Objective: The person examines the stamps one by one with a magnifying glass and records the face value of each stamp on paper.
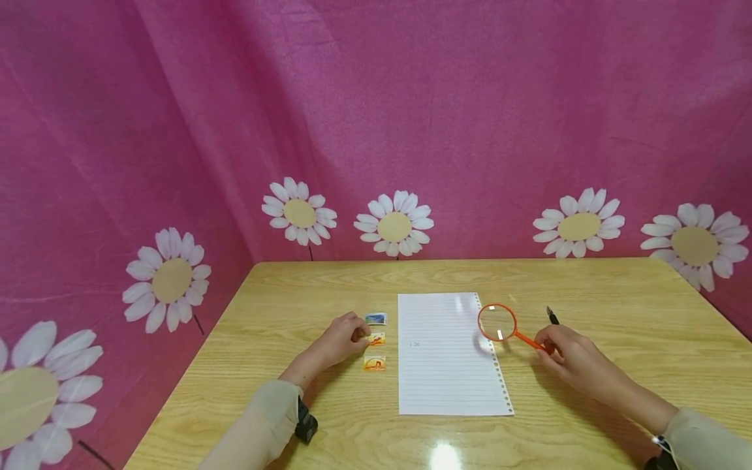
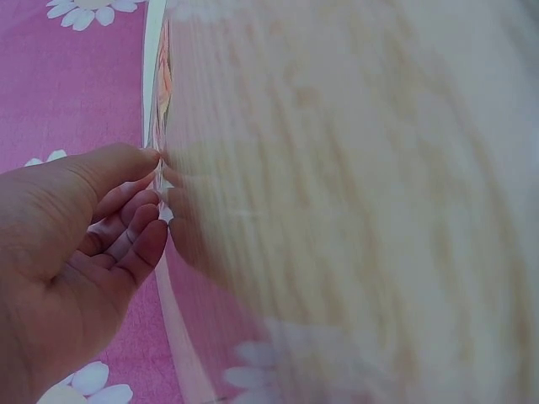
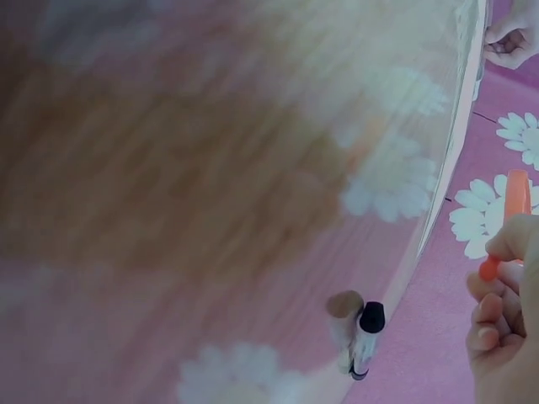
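Note:
My left hand [image 1: 342, 337] is at the middle one of three small picture stamps, its thumb and finger pinching the left edge of this yellow stamp [image 1: 378, 339]. In the left wrist view the fingertips are down at the tabletop. A blue stamp [image 1: 376, 318] lies beyond it, and another yellow stamp [image 1: 375, 363] lies nearer me. My right hand [image 1: 578, 362] grips the handle of an orange-red magnifying glass [image 1: 531, 343]. Its round lens is raised over the right edge of a lined sheet of paper [image 1: 446, 378], which bears faint writing at left.
A black-tipped pen [image 1: 552, 316] lies just beyond my right hand. The wooden table [image 1: 329, 431] has a shiny top with a bright reflection near me. A pink cloth [image 1: 470, 130] with large white daisies hangs behind it and along the left side.

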The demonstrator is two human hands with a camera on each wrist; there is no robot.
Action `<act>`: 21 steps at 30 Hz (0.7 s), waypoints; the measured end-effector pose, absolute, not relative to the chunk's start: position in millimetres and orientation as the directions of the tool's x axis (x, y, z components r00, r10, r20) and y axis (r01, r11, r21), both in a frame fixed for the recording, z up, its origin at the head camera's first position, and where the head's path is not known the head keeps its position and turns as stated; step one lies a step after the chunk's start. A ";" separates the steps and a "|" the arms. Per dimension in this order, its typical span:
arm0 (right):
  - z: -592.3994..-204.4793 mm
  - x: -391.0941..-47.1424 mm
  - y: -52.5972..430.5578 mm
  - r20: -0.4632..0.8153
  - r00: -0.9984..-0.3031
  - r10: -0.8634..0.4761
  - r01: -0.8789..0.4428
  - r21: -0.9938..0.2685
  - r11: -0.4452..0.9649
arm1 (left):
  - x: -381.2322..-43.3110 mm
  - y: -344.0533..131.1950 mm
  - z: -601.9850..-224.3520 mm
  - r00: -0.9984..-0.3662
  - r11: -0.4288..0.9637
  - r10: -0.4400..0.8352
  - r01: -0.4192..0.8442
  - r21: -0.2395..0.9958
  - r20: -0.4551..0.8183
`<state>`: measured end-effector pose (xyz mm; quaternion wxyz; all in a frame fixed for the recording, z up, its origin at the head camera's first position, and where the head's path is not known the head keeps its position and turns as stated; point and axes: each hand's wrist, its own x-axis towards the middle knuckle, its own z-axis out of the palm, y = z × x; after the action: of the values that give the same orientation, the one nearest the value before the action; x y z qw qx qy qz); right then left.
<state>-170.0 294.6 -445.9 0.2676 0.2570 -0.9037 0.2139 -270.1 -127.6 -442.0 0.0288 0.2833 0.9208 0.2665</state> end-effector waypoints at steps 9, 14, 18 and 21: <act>-442.8 -174.6 289.1 0.596 -0.706 -0.382 -0.606 -0.232 0.761 | -269.7 -129.4 -443.2 -0.834 0.695 0.540 0.515 0.502 0.108; -444.2 -176.7 285.7 0.600 -0.703 -0.381 -0.616 -0.248 0.747 | -271.5 -128.6 -444.3 -0.837 0.704 0.539 0.508 0.496 0.094; -444.7 -178.9 281.7 0.616 -0.682 -0.395 -0.632 -0.224 0.742 | -272.2 -128.5 -444.9 -0.833 0.705 0.544 0.517 0.486 0.097; -444.3 -179.0 279.2 0.599 -0.694 -0.399 -0.630 -0.237 0.739 | -271.7 -128.6 -444.8 -0.832 0.702 0.545 0.519 0.488 0.100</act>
<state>-179.0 279.2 -444.3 0.2650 0.2878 -0.8941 0.2181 -271.7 -128.6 -444.8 0.0260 0.2885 0.9221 0.2565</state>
